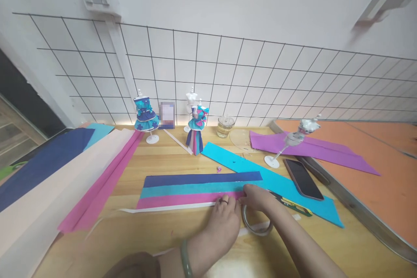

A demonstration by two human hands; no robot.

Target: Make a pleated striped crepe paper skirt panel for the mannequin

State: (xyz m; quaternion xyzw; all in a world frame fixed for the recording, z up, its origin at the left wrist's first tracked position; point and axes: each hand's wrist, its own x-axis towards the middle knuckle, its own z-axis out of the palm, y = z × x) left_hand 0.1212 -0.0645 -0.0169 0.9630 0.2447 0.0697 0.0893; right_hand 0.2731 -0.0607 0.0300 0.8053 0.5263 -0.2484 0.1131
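Observation:
Navy, teal and pink strips, which look like crepe paper (195,189), lie side by side on the table. A thin white strip (169,208) runs along the pink lower edge, its left end curling free. My left hand (224,219) lies with its fingers on the pink and white edge near the right end. Beside it, my right hand (257,197) has its fingers drawn together at the strips' right end; what they pinch is hidden. Under my right wrist is a tape roll (247,222), partly covered. A yellow and black utility knife (297,206) lies just right of that wrist.
Dressed doll-size mannequins (146,115) (197,128) stand at the back; a bare one (295,137) leans at right. A glass (225,126) holds pale liquid. A phone (302,178) rests on a blue sheet (276,178). A purple sheet (325,152) and coloured paper (48,169) flank the workspace.

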